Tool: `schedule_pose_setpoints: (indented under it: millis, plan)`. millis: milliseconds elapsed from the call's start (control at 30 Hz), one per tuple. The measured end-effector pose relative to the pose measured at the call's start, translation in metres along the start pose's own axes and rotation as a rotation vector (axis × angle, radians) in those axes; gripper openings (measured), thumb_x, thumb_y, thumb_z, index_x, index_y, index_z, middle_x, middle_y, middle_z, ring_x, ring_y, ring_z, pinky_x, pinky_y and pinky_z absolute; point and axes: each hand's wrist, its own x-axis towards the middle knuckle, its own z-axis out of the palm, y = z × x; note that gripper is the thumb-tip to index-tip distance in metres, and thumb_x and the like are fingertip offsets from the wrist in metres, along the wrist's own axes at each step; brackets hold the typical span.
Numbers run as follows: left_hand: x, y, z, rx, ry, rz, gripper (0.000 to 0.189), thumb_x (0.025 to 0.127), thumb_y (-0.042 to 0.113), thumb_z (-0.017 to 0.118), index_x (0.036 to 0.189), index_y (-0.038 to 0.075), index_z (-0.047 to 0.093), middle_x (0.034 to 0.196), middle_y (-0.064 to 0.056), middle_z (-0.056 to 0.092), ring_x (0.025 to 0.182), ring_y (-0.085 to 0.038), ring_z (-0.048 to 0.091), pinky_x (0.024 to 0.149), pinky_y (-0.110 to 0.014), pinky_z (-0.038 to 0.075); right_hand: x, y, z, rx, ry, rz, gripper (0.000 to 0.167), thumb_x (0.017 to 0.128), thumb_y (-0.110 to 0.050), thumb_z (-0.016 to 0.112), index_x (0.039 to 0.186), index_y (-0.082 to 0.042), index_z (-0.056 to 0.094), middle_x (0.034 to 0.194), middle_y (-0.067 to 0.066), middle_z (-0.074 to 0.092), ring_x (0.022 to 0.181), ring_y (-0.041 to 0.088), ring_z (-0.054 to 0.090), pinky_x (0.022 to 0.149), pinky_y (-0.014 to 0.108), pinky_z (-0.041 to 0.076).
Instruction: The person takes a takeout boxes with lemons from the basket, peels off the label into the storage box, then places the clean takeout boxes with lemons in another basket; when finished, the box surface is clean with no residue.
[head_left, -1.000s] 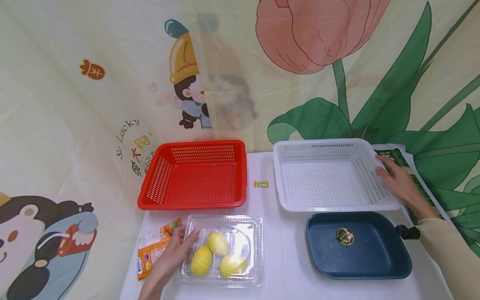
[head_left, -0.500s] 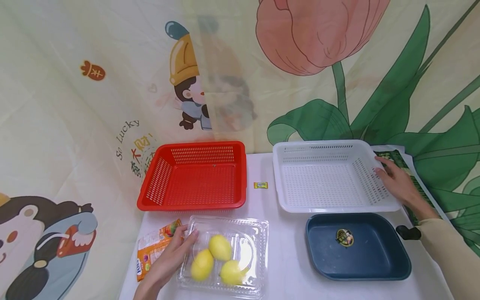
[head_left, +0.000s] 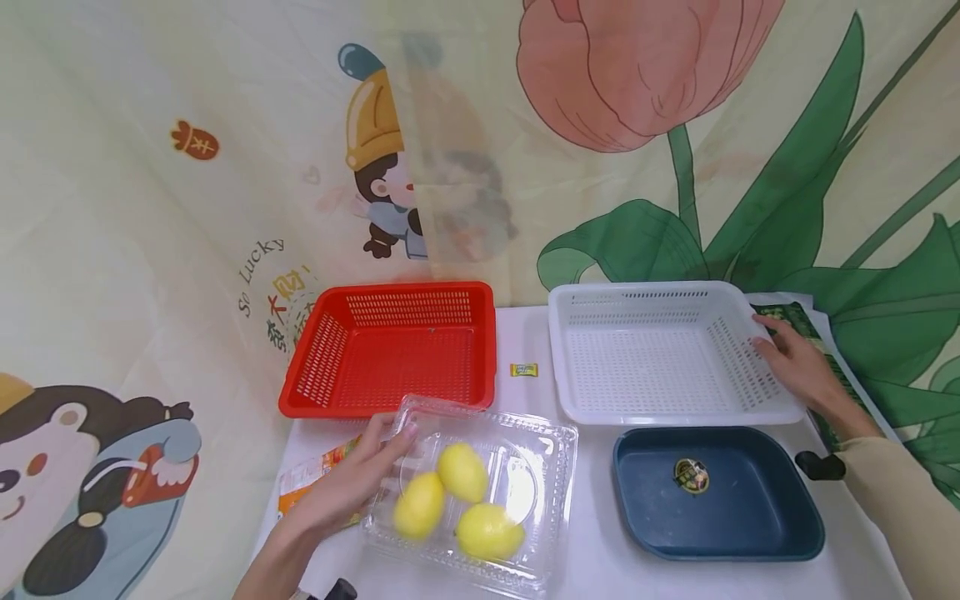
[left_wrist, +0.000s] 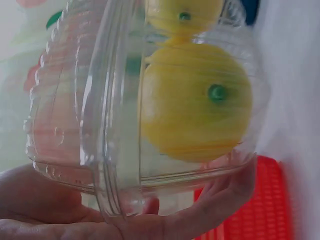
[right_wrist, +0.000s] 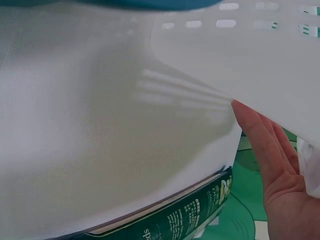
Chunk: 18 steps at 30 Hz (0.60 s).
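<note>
My left hand (head_left: 352, 479) grips the left edge of a clear plastic clamshell box (head_left: 553, 500). The box is raised off the table and tilted, and several fingers reach beneath it in the left wrist view. Three yellow lemons (head_left: 491, 532) lie inside. At the right, my right hand (head_left: 797, 371) holds the right rim of a white plastic basket (head_left: 637, 358), thumb over the edge. The right wrist view has its fingers (right_wrist: 265, 142) against the basket's outer side; the thumb is hidden there. A red basket (head_left: 405, 367) sits behind the clamshell box.
A dark blue pan (head_left: 727, 521) with a round sticker stands before the white basket. One small wrapped candy (head_left: 524, 370) lies between the baskets. An orange snack bag (head_left: 300, 483) is partly behind the left arm. A dark green packet (right_wrist: 200, 210) lies beyond the right hand.
The left hand has lifted the clamshell box with the lemons and carried it rightward, tilting it; its upper edge now overlaps the red basket's front rim. My right hand stays on the white basket.
</note>
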Motion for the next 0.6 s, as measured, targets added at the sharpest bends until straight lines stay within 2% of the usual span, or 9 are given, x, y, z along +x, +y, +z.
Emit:
schedule_pose_setpoints:
  millis: [100, 267, 333, 500, 600]
  plan:
    - [0.007, 0.017, 0.006, -0.013, -0.015, 0.036, 0.059, 0.100, 0.056, 0.054, 0.145, 0.025, 0.034, 0.146, -0.015, 0.048, 0.124, -0.035, 0.054, 0.089, -0.046, 0.054, -0.002, 0.002, 0.001, 0.002, -0.008, 0.005, 0.066, 0.110, -0.042, 0.033, 0.163, -0.009, 0.011, 0.123, 0.039, 0.051, 0.080, 0.031, 0.067, 0.055, 0.035, 0.054]
    - [0.023, 0.046, 0.018, 0.000, -0.066, 0.112, 0.060, 0.099, 0.055, 0.056, 0.145, 0.025, 0.033, 0.147, -0.010, 0.044, 0.139, -0.035, 0.039, 0.098, -0.056, 0.053, -0.003, 0.003, 0.001, -0.013, -0.002, -0.004, 0.065, 0.110, -0.040, 0.034, 0.163, -0.007, 0.012, 0.123, 0.039, 0.051, 0.080, 0.030, 0.067, 0.053, 0.032, 0.053]
    - [0.029, 0.060, 0.024, 0.005, -0.088, 0.133, 0.060, 0.099, 0.054, 0.057, 0.145, 0.024, 0.032, 0.146, -0.008, 0.043, 0.140, -0.034, 0.038, 0.101, -0.057, 0.052, -0.003, 0.002, 0.000, -0.020, 0.005, -0.013, 0.065, 0.110, -0.039, 0.034, 0.163, -0.007, 0.012, 0.122, 0.039, 0.052, 0.079, 0.029, 0.067, 0.053, 0.031, 0.053]
    - [0.047, 0.090, 0.041, -0.004, -0.124, 0.168, 0.060, 0.099, 0.052, 0.057, 0.145, 0.022, 0.031, 0.140, -0.010, 0.046, 0.134, -0.032, 0.045, 0.098, -0.051, 0.055, -0.001, -0.001, 0.000, -0.020, 0.023, -0.028, 0.064, 0.110, -0.037, 0.035, 0.162, -0.006, 0.014, 0.120, 0.040, 0.054, 0.078, 0.029, 0.067, 0.053, 0.032, 0.053]
    - [0.058, 0.104, 0.053, -0.007, -0.143, 0.154, 0.063, 0.099, 0.055, 0.055, 0.146, 0.022, 0.029, 0.137, -0.012, 0.049, 0.126, -0.033, 0.052, 0.092, -0.044, 0.059, -0.001, -0.002, 0.001, -0.024, 0.027, -0.022, 0.065, 0.110, -0.038, 0.035, 0.162, -0.006, 0.014, 0.119, 0.040, 0.054, 0.079, 0.030, 0.067, 0.054, 0.032, 0.053]
